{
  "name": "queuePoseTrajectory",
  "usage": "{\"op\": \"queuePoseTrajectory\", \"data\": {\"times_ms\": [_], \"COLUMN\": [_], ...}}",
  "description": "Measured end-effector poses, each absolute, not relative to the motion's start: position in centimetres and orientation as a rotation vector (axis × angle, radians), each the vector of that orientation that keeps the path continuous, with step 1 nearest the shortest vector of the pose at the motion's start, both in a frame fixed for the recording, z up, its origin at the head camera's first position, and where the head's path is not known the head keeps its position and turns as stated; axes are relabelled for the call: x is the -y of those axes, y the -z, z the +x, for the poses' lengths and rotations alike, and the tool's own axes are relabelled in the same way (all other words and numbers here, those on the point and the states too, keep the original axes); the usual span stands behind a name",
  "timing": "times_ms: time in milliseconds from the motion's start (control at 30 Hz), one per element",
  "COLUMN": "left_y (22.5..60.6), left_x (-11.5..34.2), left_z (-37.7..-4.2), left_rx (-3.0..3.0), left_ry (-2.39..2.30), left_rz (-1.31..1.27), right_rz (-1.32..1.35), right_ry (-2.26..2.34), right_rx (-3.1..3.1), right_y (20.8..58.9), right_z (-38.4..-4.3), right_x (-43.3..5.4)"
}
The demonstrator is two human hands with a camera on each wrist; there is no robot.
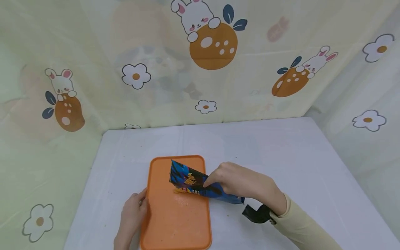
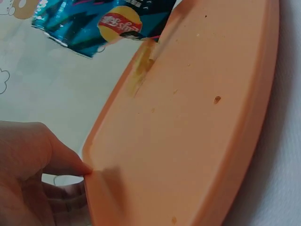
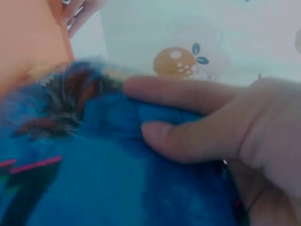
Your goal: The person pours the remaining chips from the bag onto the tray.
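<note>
A blue potato chip bag (image 1: 195, 180) lies tilted over the upper right part of an orange tray (image 1: 175, 222). My right hand (image 1: 237, 180) grips the bag from above; the right wrist view shows thumb and forefinger on its blue side. Yellowish chips (image 2: 142, 68) show at the bag's lower edge, on the tray. My left hand (image 1: 132, 213) holds the tray's left edge. In the left wrist view its thumb presses on the rim and the other fingers are partly hidden behind it. How much is inside the bag cannot be seen.
The tray lies on a white-covered table (image 1: 265, 149). Small crumbs (image 2: 217, 100) dot the tray. A black strap (image 1: 257, 213) hangs from the right wrist. A curtain (image 1: 162, 104) printed with rabbits and flowers stands behind and at both sides.
</note>
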State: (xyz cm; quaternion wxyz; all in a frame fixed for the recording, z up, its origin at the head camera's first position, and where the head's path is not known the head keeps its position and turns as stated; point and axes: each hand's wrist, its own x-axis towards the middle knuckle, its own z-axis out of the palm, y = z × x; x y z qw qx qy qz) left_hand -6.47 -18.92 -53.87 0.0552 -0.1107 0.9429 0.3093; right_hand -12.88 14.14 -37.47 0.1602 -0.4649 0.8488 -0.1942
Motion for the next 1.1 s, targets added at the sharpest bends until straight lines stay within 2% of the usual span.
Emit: {"op": "queuePoseTrajectory", "data": {"times_ms": [1100], "left_y": [54.09], "left_x": [19.1], "left_z": [-6.36], "left_rx": [-2.853], "left_ry": [-0.951], "left_rz": [-0.348], "right_rz": [-1.361], "right_ry": [0.562], "right_rx": [-2.463], "right_y": [37.49], "right_z": [-12.9], "right_x": [-14.24]}}
